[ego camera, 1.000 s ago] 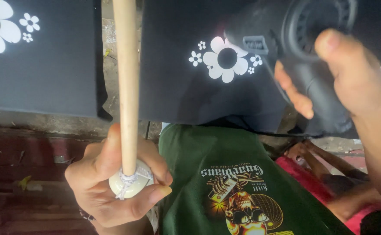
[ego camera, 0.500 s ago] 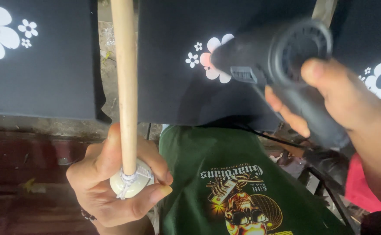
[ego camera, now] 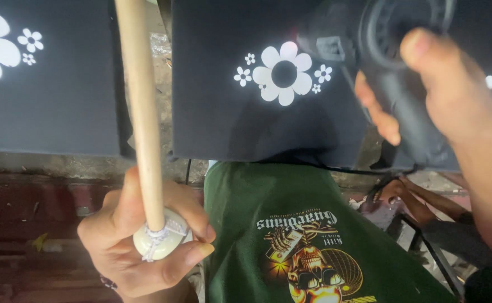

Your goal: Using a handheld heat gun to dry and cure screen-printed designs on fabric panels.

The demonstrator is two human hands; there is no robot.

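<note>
A person's left hand (ego camera: 145, 241) closes its grip around the lower end of a pale wooden stick (ego camera: 139, 112), where a whitish knob (ego camera: 159, 240) bound with string sits in the palm; the stick rises upright past the gap between two black boards. The right hand (ego camera: 454, 106) wraps its grip on a dark hot-air gun (ego camera: 392, 67), held above a black printing board (ego camera: 257, 101) bearing a white flower print (ego camera: 284, 73). A second black board (ego camera: 49, 95) with white flowers lies to the left. Below, a green printed T-shirt (ego camera: 302, 241) shows a yellow skull design
</note>
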